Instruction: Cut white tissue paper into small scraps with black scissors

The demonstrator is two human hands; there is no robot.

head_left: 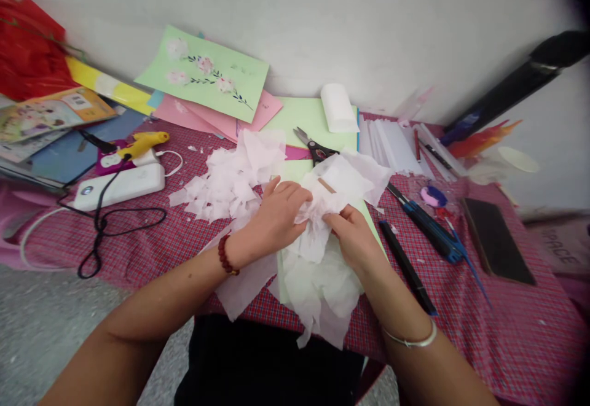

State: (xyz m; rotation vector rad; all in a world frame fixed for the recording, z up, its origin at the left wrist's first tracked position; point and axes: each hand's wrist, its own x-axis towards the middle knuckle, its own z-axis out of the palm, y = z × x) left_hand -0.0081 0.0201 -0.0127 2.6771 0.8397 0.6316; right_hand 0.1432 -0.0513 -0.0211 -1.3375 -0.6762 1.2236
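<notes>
A crumpled piece of white tissue paper [314, 234] is between my two hands, over the middle of the table. My left hand [279, 212], with a red bead bracelet at its wrist, has its thumb and fingertips closed on the left side of the tissue. On the other side, my right hand [354, 234] pinches the tissue between thumb and bent fingers. Beneath lie more loose tissue sheets [322, 280] over pale green paper. A small brown strip [327, 185] rests just beyond my fingers. Torn tissue pieces [224, 188] are heaped at the left.
Black scissors [318, 148] and a tissue roll [338, 108] lie behind. A flower-decorated green card [207, 74] leans at the back. Left are a yellow glue gun [145, 143] and a white power strip [122, 185] with cords; right, a blue cutter [428, 225], black pen [408, 268] and phone [498, 240].
</notes>
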